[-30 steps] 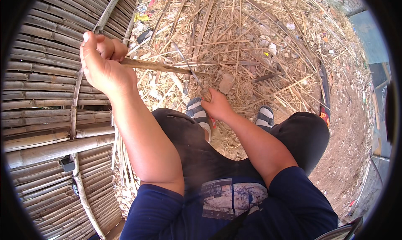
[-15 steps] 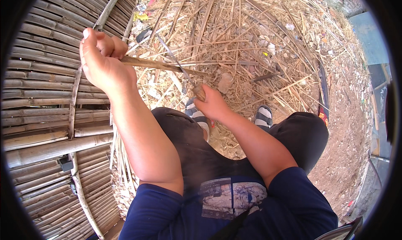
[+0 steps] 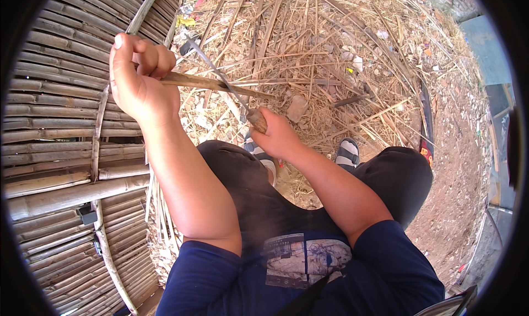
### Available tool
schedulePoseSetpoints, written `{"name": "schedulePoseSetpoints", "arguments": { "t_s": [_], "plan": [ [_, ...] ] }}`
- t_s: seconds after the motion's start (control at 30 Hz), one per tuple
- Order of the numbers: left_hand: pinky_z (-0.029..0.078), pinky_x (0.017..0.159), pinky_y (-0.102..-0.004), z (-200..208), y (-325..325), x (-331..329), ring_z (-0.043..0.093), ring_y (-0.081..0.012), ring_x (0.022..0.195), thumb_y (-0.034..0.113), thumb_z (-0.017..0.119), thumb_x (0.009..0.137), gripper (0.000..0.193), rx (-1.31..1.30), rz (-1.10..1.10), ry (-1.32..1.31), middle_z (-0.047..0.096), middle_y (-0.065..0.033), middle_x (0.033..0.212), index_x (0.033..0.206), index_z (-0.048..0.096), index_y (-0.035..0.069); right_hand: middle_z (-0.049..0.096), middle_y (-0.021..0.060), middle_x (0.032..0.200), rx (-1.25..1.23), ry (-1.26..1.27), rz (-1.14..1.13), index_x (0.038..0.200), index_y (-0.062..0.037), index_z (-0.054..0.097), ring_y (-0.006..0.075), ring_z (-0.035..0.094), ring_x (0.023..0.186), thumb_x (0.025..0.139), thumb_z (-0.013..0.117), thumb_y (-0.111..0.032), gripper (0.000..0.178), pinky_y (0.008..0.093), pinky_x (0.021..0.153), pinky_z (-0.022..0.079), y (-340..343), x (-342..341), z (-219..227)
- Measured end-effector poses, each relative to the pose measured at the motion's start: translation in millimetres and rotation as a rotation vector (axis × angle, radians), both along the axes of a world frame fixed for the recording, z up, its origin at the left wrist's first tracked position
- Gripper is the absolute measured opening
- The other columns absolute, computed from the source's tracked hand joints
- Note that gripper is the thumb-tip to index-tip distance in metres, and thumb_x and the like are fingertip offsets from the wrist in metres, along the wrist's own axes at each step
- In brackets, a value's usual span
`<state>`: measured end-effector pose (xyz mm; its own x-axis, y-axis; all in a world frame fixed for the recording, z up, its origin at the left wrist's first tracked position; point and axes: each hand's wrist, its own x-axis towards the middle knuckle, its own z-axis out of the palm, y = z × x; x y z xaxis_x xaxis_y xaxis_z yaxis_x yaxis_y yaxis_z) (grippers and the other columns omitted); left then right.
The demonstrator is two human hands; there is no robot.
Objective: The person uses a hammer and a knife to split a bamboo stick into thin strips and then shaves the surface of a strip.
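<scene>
My left hand [image 3: 144, 79] is raised beside the bamboo wall, fingers curled round one end of a split bamboo strip [image 3: 193, 80]. The strip slants away to the right, its free end over the straw-covered ground. In my right hand [image 3: 277, 135], lower and nearer my knees, is the wooden handle of a long, narrow-bladed knife [image 3: 257, 120]. Its blade runs up and to the left and crosses the strip about midway, with a bent-looking tip beyond it. Whether the edge touches the strip I cannot tell.
A bamboo slat wall [image 3: 49, 104] rises close on my left. Straw, split sticks and stones [image 3: 297, 107] litter the ground around my sandalled feet [image 3: 347, 153]. Farther right lies a dark long object [image 3: 425, 117], with blue-grey panels [image 3: 485, 51] at the edge.
The knife has shifted slightly up and left, its blade turning so more of its tip shows. My left hand and the bamboo strip have moved only a little.
</scene>
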<state>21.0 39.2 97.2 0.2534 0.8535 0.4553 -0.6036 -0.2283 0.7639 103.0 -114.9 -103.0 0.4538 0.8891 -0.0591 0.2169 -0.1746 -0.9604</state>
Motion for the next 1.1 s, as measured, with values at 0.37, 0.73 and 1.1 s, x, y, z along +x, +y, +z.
{"name": "schedulePoseSetpoints", "arguments": {
  "t_s": [0.37,0.73,1.1],
  "plan": [
    [0.021,0.056,-0.0305,3,-1,2,0.019,-0.0106,0.052,0.037,0.064,0.097,0.033,0.053,-0.123,0.052,0.025,0.0042,0.059,0.080,0.052,0.012,0.070,0.0248,0.097,-0.166,0.035,-0.145,0.118,-0.0008,0.060,0.0420,0.068,0.095,0.081,0.069,-0.023,0.044,0.0484,0.082,0.053,-12,8,-54],
    [0.024,0.055,-0.0308,2,2,7,0.023,-0.0109,0.051,0.028,0.061,0.099,0.028,-0.002,0.254,0.032,0.026,0.0036,0.059,0.079,0.053,0.009,0.070,0.0269,0.097,-0.248,-0.005,-0.164,0.112,0.0008,0.061,0.0439,0.068,0.093,0.081,0.070,-0.022,0.039,0.0494,0.081,0.053,-18,-6,-92],
    [0.023,0.053,-0.0304,1,-3,12,0.023,-0.0110,0.053,0.026,0.062,0.098,0.027,0.023,0.209,0.036,0.026,0.0032,0.060,0.079,0.053,0.009,0.069,0.0268,0.097,-0.118,0.021,-0.058,0.117,0.0011,0.059,0.0459,0.067,0.093,0.082,0.068,-0.022,0.043,0.0516,0.082,0.052,-1,-7,-26]
  ]
}}
